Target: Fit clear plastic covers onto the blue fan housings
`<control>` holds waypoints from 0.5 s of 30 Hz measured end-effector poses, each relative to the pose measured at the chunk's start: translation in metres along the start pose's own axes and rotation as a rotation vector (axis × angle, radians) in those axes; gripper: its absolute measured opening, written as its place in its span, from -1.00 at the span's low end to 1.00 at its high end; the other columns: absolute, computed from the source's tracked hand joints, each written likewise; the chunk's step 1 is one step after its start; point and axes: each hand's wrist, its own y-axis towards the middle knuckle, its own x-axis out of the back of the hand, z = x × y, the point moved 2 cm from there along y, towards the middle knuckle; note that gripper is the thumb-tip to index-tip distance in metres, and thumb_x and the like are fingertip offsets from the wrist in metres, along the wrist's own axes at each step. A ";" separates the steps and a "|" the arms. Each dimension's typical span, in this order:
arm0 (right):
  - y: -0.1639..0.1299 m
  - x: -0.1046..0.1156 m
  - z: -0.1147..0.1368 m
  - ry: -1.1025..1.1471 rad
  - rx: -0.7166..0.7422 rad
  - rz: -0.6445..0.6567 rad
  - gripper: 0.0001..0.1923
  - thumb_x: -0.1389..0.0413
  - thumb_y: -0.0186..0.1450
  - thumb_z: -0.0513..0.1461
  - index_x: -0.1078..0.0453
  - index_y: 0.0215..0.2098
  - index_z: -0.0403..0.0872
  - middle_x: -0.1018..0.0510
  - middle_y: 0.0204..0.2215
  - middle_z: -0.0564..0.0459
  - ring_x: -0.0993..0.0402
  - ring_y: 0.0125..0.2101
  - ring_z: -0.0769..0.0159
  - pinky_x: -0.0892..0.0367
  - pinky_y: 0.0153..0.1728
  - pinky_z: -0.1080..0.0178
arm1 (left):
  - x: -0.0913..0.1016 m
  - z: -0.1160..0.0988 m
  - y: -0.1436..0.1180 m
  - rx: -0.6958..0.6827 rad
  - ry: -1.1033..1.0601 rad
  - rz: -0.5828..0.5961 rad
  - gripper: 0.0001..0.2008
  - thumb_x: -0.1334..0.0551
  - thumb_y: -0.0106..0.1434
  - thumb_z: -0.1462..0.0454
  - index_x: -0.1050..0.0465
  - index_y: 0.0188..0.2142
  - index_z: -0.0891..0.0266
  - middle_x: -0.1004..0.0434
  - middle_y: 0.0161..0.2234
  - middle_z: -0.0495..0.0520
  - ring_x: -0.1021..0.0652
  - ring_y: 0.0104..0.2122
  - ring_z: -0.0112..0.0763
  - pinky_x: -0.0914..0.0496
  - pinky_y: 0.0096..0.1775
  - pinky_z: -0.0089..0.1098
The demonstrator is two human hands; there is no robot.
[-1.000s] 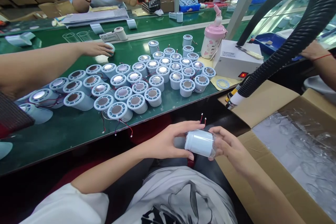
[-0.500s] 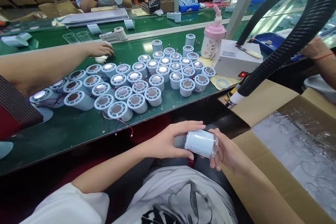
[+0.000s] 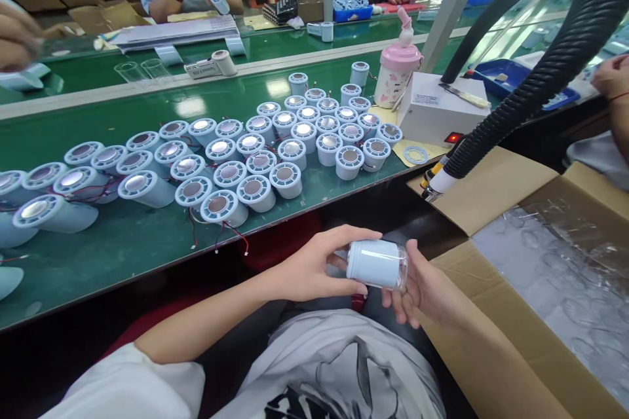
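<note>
Above my lap I hold a light-blue cylindrical housing [image 3: 374, 263] lying on its side. A clear plastic cover [image 3: 403, 270] shows around its right end. My left hand [image 3: 327, 265] grips the left end, thumb below and fingers over the top. Against the clear end rests my right hand [image 3: 417, 288], its fingers curled underneath and its thumb raised. On the green bench ahead stand several similar light-blue housings [image 3: 285, 177] with round metallic discs on top. Thin red and black wires [image 3: 230, 230] trail from some of them.
To the right, an open carton [image 3: 455, 288] holds clear plastic cups [image 3: 555, 275]. A black corrugated hose [image 3: 531, 91] arches over a white box [image 3: 437, 108] with a lit red switch. Beside it stands a pink-lidded cup [image 3: 399, 75]. Co-workers sit across the bench; another person's hand [image 3: 17, 36] is at far left.
The co-worker's arm at left has drawn back, uncovering more housings. My right hand has shifted lower around the clear end, its thumb now apart. The housing stays almost in place.
</note>
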 end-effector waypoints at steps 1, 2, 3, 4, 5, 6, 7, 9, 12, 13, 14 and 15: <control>-0.001 0.003 0.000 -0.087 0.145 -0.042 -0.27 0.21 0.24 0.29 -0.33 -0.08 -0.11 -0.55 -0.47 -0.04 -0.48 -0.61 0.36 -0.34 -0.71 0.42 | 0.000 -0.001 -0.001 0.036 -0.014 -0.007 -0.36 -0.38 0.09 0.25 -0.25 0.16 0.09 -0.32 0.07 0.17 -0.44 0.01 -0.20 -0.48 -0.11 -0.32; -0.004 0.005 0.001 -0.208 0.317 -0.103 -0.30 0.10 0.23 0.26 -0.25 0.05 -0.06 -0.56 -0.25 -0.12 -0.54 -0.44 0.27 -0.46 -0.56 0.33 | 0.001 -0.001 -0.001 0.069 -0.033 -0.008 -0.35 -0.37 0.09 0.24 -0.23 0.17 0.09 -0.32 0.07 0.16 -0.46 -0.02 -0.22 -0.48 -0.12 -0.31; -0.007 0.007 0.003 -0.362 0.504 -0.161 -0.33 -0.04 0.21 0.19 -0.16 0.15 0.02 -0.46 -0.02 -0.16 -0.54 -0.23 0.18 -0.52 -0.36 0.21 | 0.002 -0.002 -0.002 0.099 -0.056 -0.004 -0.34 -0.37 0.10 0.24 -0.21 0.17 0.10 -0.33 0.06 0.16 -0.47 -0.04 -0.23 -0.48 -0.13 -0.31; -0.011 0.007 0.005 -0.539 0.684 -0.203 -0.33 -0.16 0.21 0.06 -0.09 0.21 0.12 -0.29 0.17 -0.12 -0.43 -0.03 0.11 -0.47 -0.14 0.11 | 0.002 -0.002 -0.002 0.126 -0.081 0.005 -0.34 -0.36 0.11 0.23 -0.19 0.18 0.10 -0.35 0.04 0.15 -0.49 -0.08 -0.25 -0.49 -0.14 -0.31; -0.015 0.007 0.007 -0.719 0.831 -0.222 -0.32 -0.22 0.22 -0.09 -0.07 0.23 0.20 -0.14 0.27 -0.03 -0.29 0.11 0.09 -0.37 0.02 0.04 | 0.003 -0.002 -0.002 0.150 -0.104 0.017 -0.34 -0.35 0.13 0.23 -0.17 0.19 0.10 -0.38 0.00 0.14 -0.51 -0.13 -0.28 -0.49 -0.17 -0.31; -0.018 0.006 0.008 -0.873 0.923 -0.220 -0.32 -0.24 0.22 -0.22 -0.09 0.22 0.26 -0.08 0.30 0.05 -0.19 0.18 0.09 -0.26 0.12 0.02 | 0.003 -0.003 -0.001 0.169 -0.122 0.033 -0.34 -0.33 0.15 0.21 -0.16 0.20 0.10 -0.42 -0.05 0.12 -0.52 -0.18 -0.31 -0.49 -0.20 -0.32; -0.021 0.006 0.009 -0.972 0.963 -0.208 -0.33 -0.22 0.22 -0.31 -0.14 0.20 0.28 -0.12 0.29 0.09 -0.16 0.20 0.10 -0.21 0.16 0.02 | 0.004 -0.003 -0.001 0.178 -0.133 0.049 -0.36 -0.32 0.16 0.20 -0.15 0.21 0.10 -0.44 -0.09 0.11 -0.52 -0.22 -0.33 -0.49 -0.23 -0.32; -0.022 0.006 0.009 -0.944 0.889 -0.180 -0.38 -0.20 0.23 -0.34 -0.21 0.17 0.25 -0.28 0.21 0.08 -0.23 0.17 0.14 -0.27 0.12 0.10 | 0.004 -0.005 0.000 0.153 -0.141 0.084 -0.36 -0.31 0.17 0.20 -0.17 0.21 0.09 -0.44 -0.07 0.12 -0.52 -0.21 -0.32 -0.49 -0.21 -0.30; -0.019 0.008 0.006 -0.537 0.616 -0.124 -0.50 -0.19 0.27 -0.21 -0.26 0.15 0.21 -0.44 0.08 0.04 -0.43 0.01 0.18 -0.43 -0.05 0.20 | 0.006 -0.008 0.002 0.058 -0.129 0.113 -0.31 -0.38 0.07 0.29 -0.24 0.19 0.06 -0.32 0.11 0.15 -0.43 0.03 -0.18 -0.41 0.00 -0.23; -0.018 0.008 0.005 -0.413 0.549 -0.102 -0.54 -0.18 0.28 -0.18 -0.28 0.13 0.21 -0.49 0.03 0.06 -0.48 -0.05 0.21 -0.46 -0.09 0.22 | 0.007 -0.009 0.003 0.044 -0.130 0.119 -0.30 -0.39 0.06 0.32 -0.25 0.18 0.05 -0.29 0.14 0.15 -0.39 0.08 -0.16 -0.37 0.05 -0.21; -0.017 0.008 0.004 -0.328 0.504 -0.091 -0.56 -0.19 0.27 -0.17 -0.31 0.11 0.22 -0.52 -0.02 0.08 -0.50 -0.10 0.23 -0.47 -0.13 0.24 | 0.007 -0.009 0.002 0.047 -0.139 0.124 -0.31 -0.38 0.07 0.33 -0.24 0.19 0.04 -0.28 0.15 0.15 -0.38 0.10 -0.16 -0.36 0.07 -0.19; -0.016 0.009 0.003 -0.286 0.481 -0.093 -0.56 -0.21 0.25 -0.16 -0.34 0.09 0.23 -0.54 -0.05 0.09 -0.52 -0.14 0.25 -0.47 -0.14 0.25 | 0.008 -0.008 0.002 0.063 -0.158 0.127 -0.32 -0.37 0.09 0.34 -0.23 0.19 0.04 -0.29 0.15 0.15 -0.39 0.09 -0.17 -0.36 0.07 -0.18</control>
